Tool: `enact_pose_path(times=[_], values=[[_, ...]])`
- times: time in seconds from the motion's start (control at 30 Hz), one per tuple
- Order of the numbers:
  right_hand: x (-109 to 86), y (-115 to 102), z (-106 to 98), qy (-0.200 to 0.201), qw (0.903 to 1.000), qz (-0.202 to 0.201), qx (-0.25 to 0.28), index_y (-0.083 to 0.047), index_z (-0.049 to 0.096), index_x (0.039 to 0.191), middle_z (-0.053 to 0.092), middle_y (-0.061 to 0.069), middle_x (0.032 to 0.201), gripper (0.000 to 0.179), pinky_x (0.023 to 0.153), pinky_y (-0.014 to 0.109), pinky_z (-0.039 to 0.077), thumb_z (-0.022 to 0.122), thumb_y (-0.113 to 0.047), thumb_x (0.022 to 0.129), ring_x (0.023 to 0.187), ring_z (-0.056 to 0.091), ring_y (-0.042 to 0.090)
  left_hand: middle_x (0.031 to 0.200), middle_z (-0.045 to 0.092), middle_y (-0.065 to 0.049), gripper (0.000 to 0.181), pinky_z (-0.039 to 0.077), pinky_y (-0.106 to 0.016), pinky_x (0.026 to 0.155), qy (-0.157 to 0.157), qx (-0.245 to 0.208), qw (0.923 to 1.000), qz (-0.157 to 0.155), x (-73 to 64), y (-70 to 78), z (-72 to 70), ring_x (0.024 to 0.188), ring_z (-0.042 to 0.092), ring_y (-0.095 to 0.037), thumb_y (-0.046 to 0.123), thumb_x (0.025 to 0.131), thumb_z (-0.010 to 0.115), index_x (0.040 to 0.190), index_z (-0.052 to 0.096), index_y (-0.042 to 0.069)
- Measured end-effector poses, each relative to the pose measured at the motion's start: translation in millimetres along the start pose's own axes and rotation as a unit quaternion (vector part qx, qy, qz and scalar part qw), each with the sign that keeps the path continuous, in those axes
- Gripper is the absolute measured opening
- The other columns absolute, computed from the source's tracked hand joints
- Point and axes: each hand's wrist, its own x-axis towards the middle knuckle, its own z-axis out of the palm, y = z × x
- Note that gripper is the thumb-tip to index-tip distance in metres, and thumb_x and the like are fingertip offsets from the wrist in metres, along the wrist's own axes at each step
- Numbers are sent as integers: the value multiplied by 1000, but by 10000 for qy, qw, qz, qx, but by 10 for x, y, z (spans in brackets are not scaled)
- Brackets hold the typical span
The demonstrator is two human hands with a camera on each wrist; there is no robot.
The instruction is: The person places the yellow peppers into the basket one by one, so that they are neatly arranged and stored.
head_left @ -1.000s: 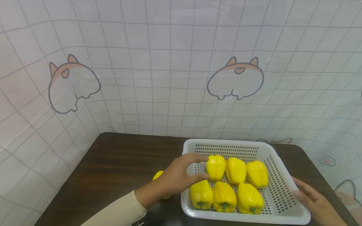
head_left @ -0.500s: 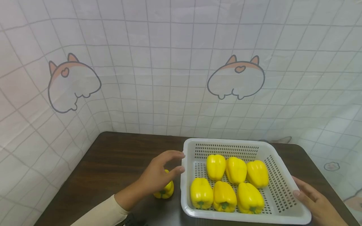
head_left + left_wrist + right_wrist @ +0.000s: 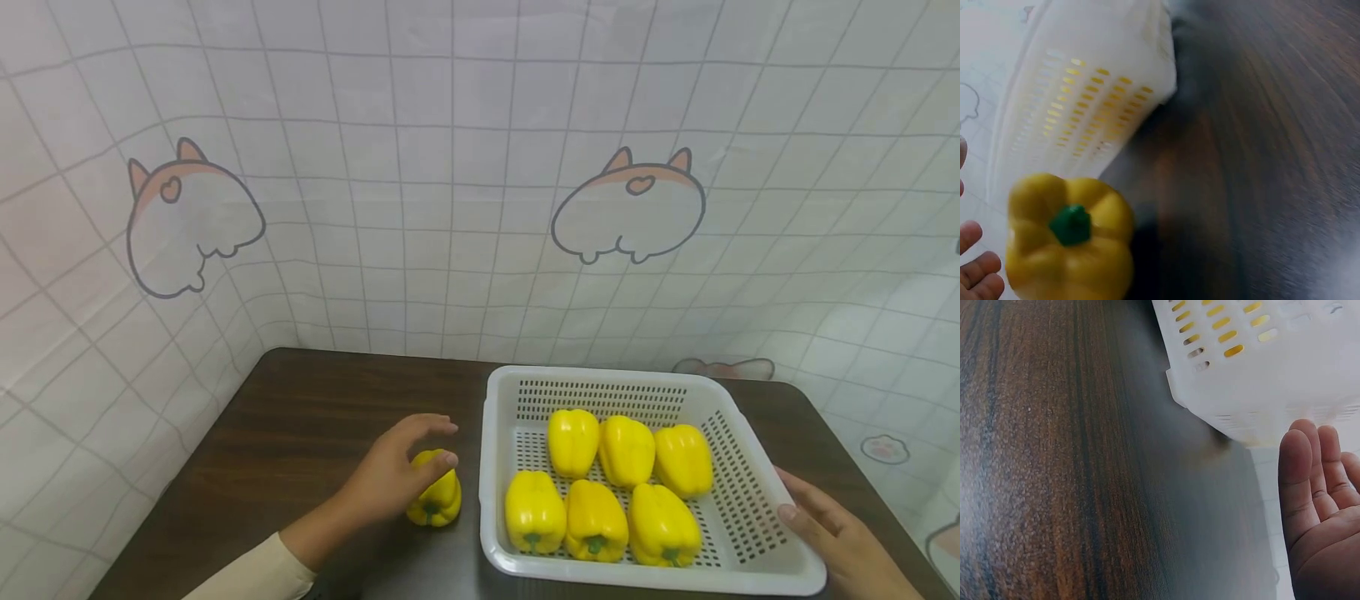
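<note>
Beyond the left side of a white perforated basket (image 3: 491, 475), a yellow bell pepper (image 3: 442, 504) sits on the dark wooden table. My left hand (image 3: 382, 479) hovers over and beside that pepper, thumb and fingers apart, nothing gripped; it partly covers the pepper in the head view. In the left wrist view the pepper's green stem (image 3: 1072, 225) faces the camera, with the fingertips (image 3: 985, 272) off to its left. My right hand (image 3: 843, 537) is at the basket's right side, its extended fingers (image 3: 1297, 456) right at the outer wall in the right wrist view.
Inside the basket lie several yellow bell peppers (image 3: 626, 450) in two rows of three. The brown table (image 3: 322, 417) reaches back to a white gridded cloth (image 3: 420, 208) with cartoon animal prints. Table edges show at left and right.
My left hand has drawn back leftward from over the basket to the pepper outside it. The right hand and basket have stayed about where they were.
</note>
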Motion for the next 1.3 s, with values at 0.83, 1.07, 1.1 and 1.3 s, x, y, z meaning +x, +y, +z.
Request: enact_pose_path(times=[0.83,1.07,1.1,1.3], values=[[12,-6,25,32,9999,118,-45,-13,-3,164,32,40,151,82,75,55,61,49,-42,109,100,70,38,153,47,-19,36,44,-56,108,-566,-391,9916,-1094,-228,-315,-55,137,48,-41,35,100,68,133,65,22],[13,-20,17,35,9999,134,-80,-12,-3,164,31,41,151,82,75,54,61,49,-43,109,99,70,38,137,63,-7,36,45,-59,106,-641,-152,9914,-1131,-245,-351,-50,124,58,-30,40,99,68,130,66,24],[14,-27,18,53,9998,134,-114,-12,-3,164,31,41,152,82,75,54,61,49,-43,109,99,70,38,135,63,-5,36,45,-59,105,-661,-122,9915,-1116,-247,-354,-48,121,59,-28,41,99,68,130,67,24],[13,-4,19,116,9995,39,-291,-10,-2,164,28,42,152,81,74,51,62,47,-43,109,97,70,36,140,61,-7,40,43,-60,106,-872,-180,9908,-1022,-246,-361,-34,127,56,-32,42,99,67,133,65,22]])
